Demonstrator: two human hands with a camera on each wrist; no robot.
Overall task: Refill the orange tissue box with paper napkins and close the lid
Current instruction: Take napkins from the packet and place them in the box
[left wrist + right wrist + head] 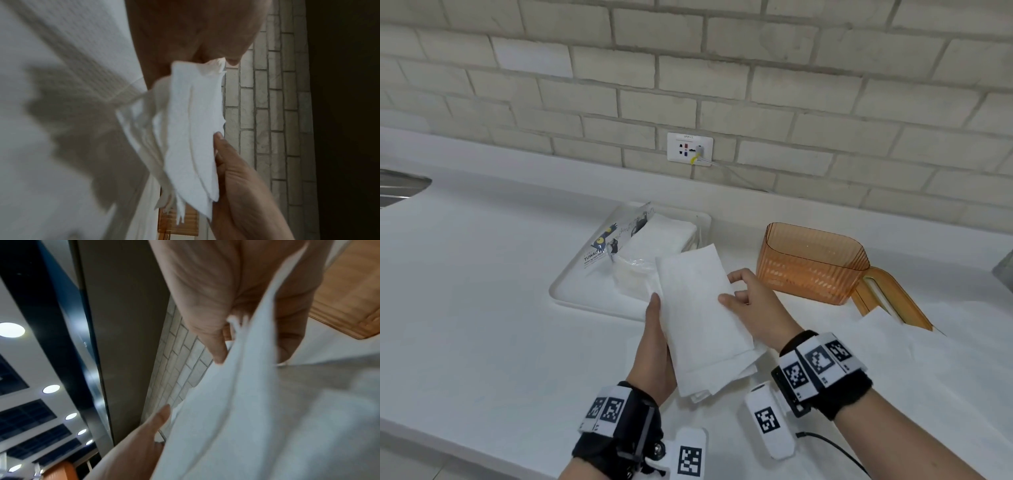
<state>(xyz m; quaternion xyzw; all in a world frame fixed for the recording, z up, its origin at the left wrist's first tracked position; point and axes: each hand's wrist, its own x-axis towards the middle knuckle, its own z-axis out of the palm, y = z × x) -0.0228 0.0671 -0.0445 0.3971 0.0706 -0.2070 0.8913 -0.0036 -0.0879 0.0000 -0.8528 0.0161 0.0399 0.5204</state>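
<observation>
A stack of white paper napkins (698, 318) hangs above the counter between both hands. My left hand (659, 329) grips its left edge, thumb on top and fingers hidden beneath. My right hand (736, 291) pinches the right edge. The stack's fanned layers (191, 138) show in the left wrist view and its sheets (267, 402) in the right wrist view. The orange tissue box (811, 263) stands open and empty to the right of the hands. Its orange lid (890, 301) lies flat beside it on the right.
A white tray (571, 291) behind the hands carries a torn plastic pack of napkins (654, 236). A loose napkin (893, 346) lies on the counter at right, partly over the lid. A sink (400, 186) is at far left, a wall socket (690, 149) behind.
</observation>
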